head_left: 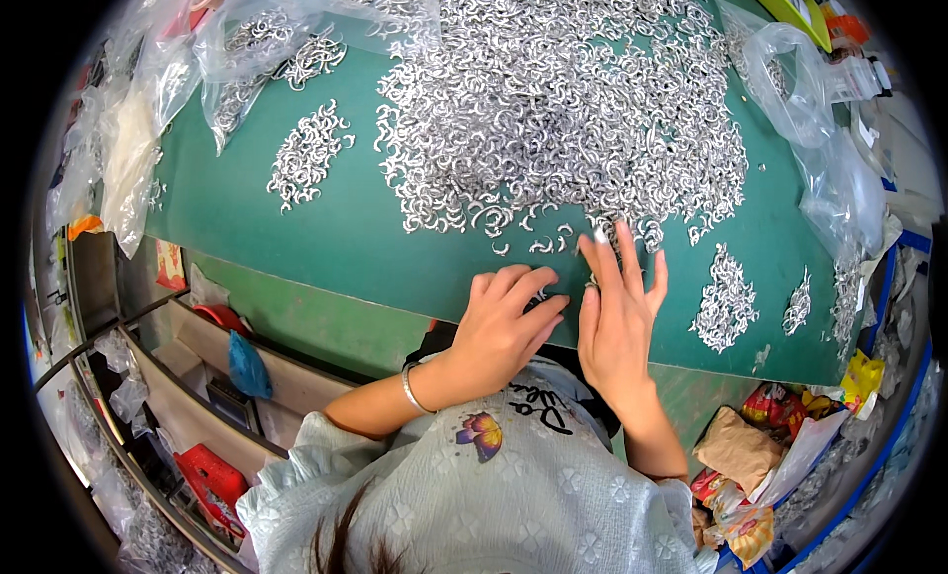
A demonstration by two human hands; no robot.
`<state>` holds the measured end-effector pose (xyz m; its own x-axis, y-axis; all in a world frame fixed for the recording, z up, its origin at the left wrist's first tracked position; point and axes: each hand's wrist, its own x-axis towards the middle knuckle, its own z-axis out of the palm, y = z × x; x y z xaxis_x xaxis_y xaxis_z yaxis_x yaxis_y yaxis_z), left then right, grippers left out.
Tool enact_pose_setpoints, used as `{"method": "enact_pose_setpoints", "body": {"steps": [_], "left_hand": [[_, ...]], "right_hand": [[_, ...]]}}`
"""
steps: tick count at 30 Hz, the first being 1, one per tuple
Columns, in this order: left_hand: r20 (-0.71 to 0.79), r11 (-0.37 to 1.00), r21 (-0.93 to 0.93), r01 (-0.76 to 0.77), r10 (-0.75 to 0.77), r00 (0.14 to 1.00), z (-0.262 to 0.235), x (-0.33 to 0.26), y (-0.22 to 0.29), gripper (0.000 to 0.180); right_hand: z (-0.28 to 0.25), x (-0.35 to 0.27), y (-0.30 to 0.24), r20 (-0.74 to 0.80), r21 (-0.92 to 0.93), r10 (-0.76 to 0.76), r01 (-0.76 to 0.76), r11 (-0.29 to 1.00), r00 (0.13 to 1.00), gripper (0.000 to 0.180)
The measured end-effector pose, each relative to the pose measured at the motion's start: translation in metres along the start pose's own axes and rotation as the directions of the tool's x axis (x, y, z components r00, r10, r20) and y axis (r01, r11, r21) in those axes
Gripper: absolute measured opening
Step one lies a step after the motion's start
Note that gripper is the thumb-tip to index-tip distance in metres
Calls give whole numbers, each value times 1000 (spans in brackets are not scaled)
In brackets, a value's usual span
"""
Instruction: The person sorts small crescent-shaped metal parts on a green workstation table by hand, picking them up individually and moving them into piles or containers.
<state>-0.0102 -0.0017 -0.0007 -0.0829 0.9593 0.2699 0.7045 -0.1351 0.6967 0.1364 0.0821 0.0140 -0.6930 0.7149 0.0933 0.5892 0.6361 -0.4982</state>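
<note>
A wide heap of small silvery crescent-shaped metal pieces (563, 110) is spread over the green table mat (336, 253). At the heap's near edge my right hand (620, 312) lies with its fingers stretched and apart, the fingertips among the nearest pieces. Just left of it, close to the table's front edge, my left hand (499, 327) is curled inward with the fingers bent. Something small and greyish shows between its fingers, mostly hidden. A few loose crescent pieces (541, 246) lie between the heap and my hands.
Smaller piles of crescents sit at the left (308, 157) and right (726, 302) of the mat. Clear plastic bags (815, 149) edge the table on both sides. Below left are a drawer unit with a blue bag (249, 365); snack packets (775, 406) lie below right.
</note>
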Motion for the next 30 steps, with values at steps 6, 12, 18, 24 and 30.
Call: {"method": "enact_pose_setpoints", "body": {"steps": [6,12,18,24,30], "left_hand": [[-12,994,-42,102,-103,995,-6,-10,-6,29],[-40,998,-6,64,-64,997,-9,-11,-9,30],[-87,977,-121,176,-187,978,-10,-10,-4,36],[13,998,9,61,-61,998,-5,-10,-9,44],[-100,981,13,196,-194,976,-14,2,-8,34]], "right_hand": [[1,-5,0,-40,55,-35,37,998,999,48],[3,-9,-9,58,59,-50,47,997,997,54],[1,-22,-15,99,241,-84,58,969,992,46],[9,-3,-7,-98,162,-40,55,985,994,36],[5,-16,-5,-14,195,-56,57,979,998,38]]}}
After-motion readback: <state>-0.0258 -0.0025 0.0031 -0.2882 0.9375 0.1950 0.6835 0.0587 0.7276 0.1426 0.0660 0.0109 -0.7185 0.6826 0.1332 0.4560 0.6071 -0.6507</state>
